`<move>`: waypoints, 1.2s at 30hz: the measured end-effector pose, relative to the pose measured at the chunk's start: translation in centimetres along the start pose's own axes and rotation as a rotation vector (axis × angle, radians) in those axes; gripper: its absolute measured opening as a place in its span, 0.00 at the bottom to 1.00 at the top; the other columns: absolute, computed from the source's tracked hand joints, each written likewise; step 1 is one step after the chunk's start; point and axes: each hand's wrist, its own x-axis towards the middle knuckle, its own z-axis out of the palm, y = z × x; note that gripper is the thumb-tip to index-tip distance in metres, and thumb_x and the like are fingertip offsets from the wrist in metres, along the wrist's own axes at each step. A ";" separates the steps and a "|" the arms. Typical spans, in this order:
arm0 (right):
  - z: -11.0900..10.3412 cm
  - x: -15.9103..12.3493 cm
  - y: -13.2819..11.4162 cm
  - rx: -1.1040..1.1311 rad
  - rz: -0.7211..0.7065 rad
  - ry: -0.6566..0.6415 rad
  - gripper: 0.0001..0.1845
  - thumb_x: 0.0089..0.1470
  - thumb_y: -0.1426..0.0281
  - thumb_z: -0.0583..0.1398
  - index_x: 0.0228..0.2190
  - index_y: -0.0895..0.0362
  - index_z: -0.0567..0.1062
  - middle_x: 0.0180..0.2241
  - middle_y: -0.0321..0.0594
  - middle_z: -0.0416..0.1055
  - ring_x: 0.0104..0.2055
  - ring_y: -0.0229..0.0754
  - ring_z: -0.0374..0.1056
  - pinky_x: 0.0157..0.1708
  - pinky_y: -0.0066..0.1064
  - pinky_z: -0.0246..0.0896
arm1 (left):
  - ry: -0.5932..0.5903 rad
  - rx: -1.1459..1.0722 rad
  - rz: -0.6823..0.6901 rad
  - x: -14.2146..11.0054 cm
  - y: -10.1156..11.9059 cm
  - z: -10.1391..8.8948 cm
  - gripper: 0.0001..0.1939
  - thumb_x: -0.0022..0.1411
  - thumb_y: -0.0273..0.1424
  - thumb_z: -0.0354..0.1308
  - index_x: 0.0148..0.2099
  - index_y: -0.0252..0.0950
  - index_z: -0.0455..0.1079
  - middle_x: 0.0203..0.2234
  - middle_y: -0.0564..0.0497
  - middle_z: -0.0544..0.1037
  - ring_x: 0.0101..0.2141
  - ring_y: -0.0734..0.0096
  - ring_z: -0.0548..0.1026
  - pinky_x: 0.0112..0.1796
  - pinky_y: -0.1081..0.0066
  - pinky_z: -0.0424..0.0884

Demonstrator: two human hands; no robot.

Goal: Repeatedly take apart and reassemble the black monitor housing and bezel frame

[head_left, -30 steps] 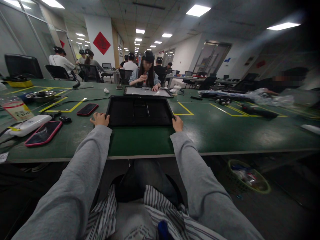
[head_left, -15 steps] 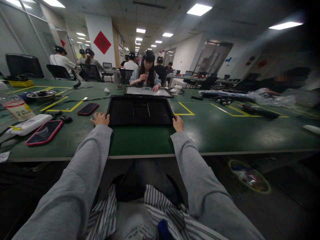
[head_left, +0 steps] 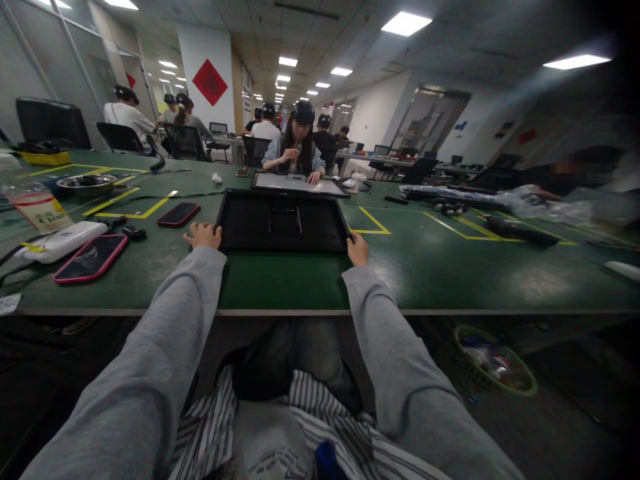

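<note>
A flat black rectangular panel [head_left: 283,220] with a raised rim lies on the green table [head_left: 435,267] straight ahead of me. My left hand [head_left: 203,235] is curled over its near left corner. My right hand [head_left: 358,249] grips its near right corner, with the fingers closed around the rim. Both arms are stretched out in grey sleeves. The panel rests flat on the table.
Left of the panel lie a phone with a pink case [head_left: 91,258], a dark phone [head_left: 178,214], a white box [head_left: 59,241], a bottle [head_left: 35,209] and a metal bowl [head_left: 86,181]. A person [head_left: 296,148] sits opposite over a pale panel [head_left: 299,185]. A green basket [head_left: 495,360] stands on the floor at right.
Hands and panel stay as they were. My view has shifted slightly, so everything sits a little to the right in the frame.
</note>
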 end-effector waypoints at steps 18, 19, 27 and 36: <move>0.4 0.5 0.4 -0.016 0.027 -0.028 0.24 0.59 0.72 0.55 0.56 0.58 0.72 0.52 0.49 0.75 0.55 0.48 0.70 0.58 0.45 0.61 | -0.035 0.025 -0.020 0.7 -0.5 0.6 0.22 0.68 0.42 0.45 0.51 0.39 0.76 0.60 0.38 0.69 0.66 0.47 0.52 0.61 0.35 0.47; 0.4 0.5 0.4 -0.020 0.029 -0.031 0.23 0.60 0.72 0.56 0.57 0.58 0.72 0.52 0.49 0.75 0.55 0.48 0.70 0.58 0.45 0.61 | -0.036 0.026 -0.019 0.7 -0.5 0.6 0.22 0.68 0.42 0.45 0.51 0.39 0.76 0.61 0.38 0.69 0.66 0.47 0.52 0.61 0.35 0.47; 0.2 0.5 0.3 -0.029 0.019 -0.035 0.23 0.60 0.73 0.55 0.57 0.58 0.72 0.53 0.50 0.75 0.56 0.48 0.70 0.58 0.43 0.62 | -0.055 0.045 -0.009 1.0 -0.4 0.7 0.23 0.68 0.43 0.44 0.51 0.39 0.75 0.61 0.37 0.68 0.66 0.47 0.52 0.60 0.35 0.48; 0.1 0.3 -0.1 -0.096 0.024 -0.053 0.24 0.61 0.72 0.54 0.57 0.57 0.71 0.52 0.50 0.75 0.56 0.51 0.69 0.56 0.45 0.62 | -0.078 0.093 -0.039 0.8 -0.1 0.5 0.26 0.69 0.44 0.42 0.54 0.37 0.74 0.62 0.38 0.68 0.66 0.47 0.52 0.60 0.37 0.50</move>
